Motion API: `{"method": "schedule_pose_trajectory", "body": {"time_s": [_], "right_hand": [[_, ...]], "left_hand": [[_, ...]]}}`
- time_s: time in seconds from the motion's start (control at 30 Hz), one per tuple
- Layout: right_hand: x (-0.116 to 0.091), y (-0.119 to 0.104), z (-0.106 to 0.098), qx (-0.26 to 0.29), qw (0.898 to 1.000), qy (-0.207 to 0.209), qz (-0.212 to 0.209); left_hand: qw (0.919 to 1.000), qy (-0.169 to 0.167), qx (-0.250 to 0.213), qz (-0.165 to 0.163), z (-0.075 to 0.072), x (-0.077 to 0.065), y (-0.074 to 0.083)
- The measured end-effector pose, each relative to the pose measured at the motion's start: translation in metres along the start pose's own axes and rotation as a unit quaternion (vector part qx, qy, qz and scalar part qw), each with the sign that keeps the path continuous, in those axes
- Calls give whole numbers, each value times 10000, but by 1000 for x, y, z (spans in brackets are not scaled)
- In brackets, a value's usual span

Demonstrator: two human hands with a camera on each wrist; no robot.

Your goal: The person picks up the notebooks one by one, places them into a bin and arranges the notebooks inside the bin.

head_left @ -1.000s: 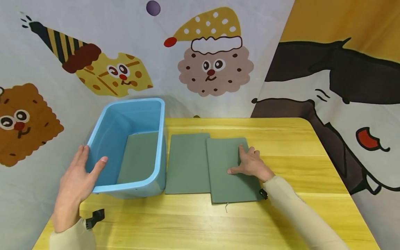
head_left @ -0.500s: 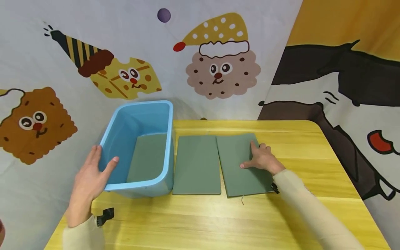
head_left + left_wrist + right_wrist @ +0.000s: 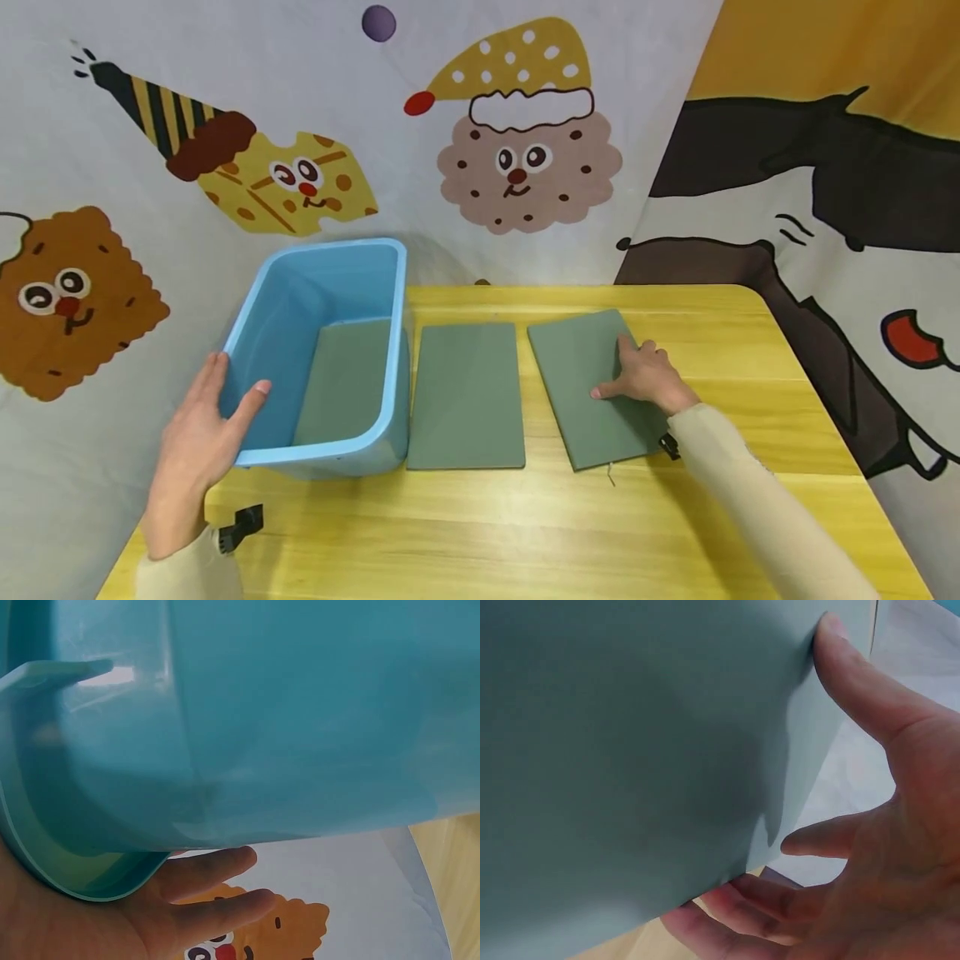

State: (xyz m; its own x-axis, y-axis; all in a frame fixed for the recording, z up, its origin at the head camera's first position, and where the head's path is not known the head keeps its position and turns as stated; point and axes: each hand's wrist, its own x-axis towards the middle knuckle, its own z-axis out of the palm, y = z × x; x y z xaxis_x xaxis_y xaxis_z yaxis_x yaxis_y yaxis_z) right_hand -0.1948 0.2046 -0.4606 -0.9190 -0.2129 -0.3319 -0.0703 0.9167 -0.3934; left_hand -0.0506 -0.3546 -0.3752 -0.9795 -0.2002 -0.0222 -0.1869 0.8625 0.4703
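Observation:
On the left of the table stands a light blue plastic bin (image 3: 315, 452) with a green notebook (image 3: 348, 375) flat on its floor. My left hand (image 3: 197, 437) holds the bin's left rim, thumb inside and fingers along the outer wall. To the right of the bin lies a second green notebook (image 3: 467, 396). Farther right, a third green notebook (image 3: 573, 367) lies slanted, a thin cord (image 3: 611, 474) poking out at its lower edge. My right hand (image 3: 643, 377) grips this one, thumb on the cover and several fingers curled at its right edge, as the right wrist view shows.
The yellow wood-grain table (image 3: 420, 533) has rounded far corners. A white cloth (image 3: 300, 75) printed with cartoon snacks hangs right behind the table and along its left side. A strip of bare wood separates the two notebooks outside the bin.
The right-hand notebook has slid right with my right hand, from overlapping its neighbour to lying apart from it, and has turned aslant. My left hand stays on the bin's rim.

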Motion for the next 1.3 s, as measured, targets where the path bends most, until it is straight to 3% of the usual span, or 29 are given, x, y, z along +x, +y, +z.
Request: {"method": "schedule_pose_trajectory", "body": {"time_s": [0.3,0.67,0.8,0.93,1.1,1.3], "right_hand": [[8,5,-10,356,9974,-539,320],[5,19,-13,823,9926,-714,533],[3,28,-8,927,9938,-576,229],[0,38,0,1239,9918,-117,-294],[-17,45,6,1979,9768,357,-736],[-37,50,1,3024,9446,700,-1066]], "left_hand": [[9999,101,-60,32,-1,-3,2],[10000,47,-29,60,-2,-2,2],[10000,17,4,69,-2,-4,2],[9999,15,5,103,-1,-5,1],[9999,-12,-3,127,1,-7,-2],[9999,22,-7,165,0,-3,-3]]}}
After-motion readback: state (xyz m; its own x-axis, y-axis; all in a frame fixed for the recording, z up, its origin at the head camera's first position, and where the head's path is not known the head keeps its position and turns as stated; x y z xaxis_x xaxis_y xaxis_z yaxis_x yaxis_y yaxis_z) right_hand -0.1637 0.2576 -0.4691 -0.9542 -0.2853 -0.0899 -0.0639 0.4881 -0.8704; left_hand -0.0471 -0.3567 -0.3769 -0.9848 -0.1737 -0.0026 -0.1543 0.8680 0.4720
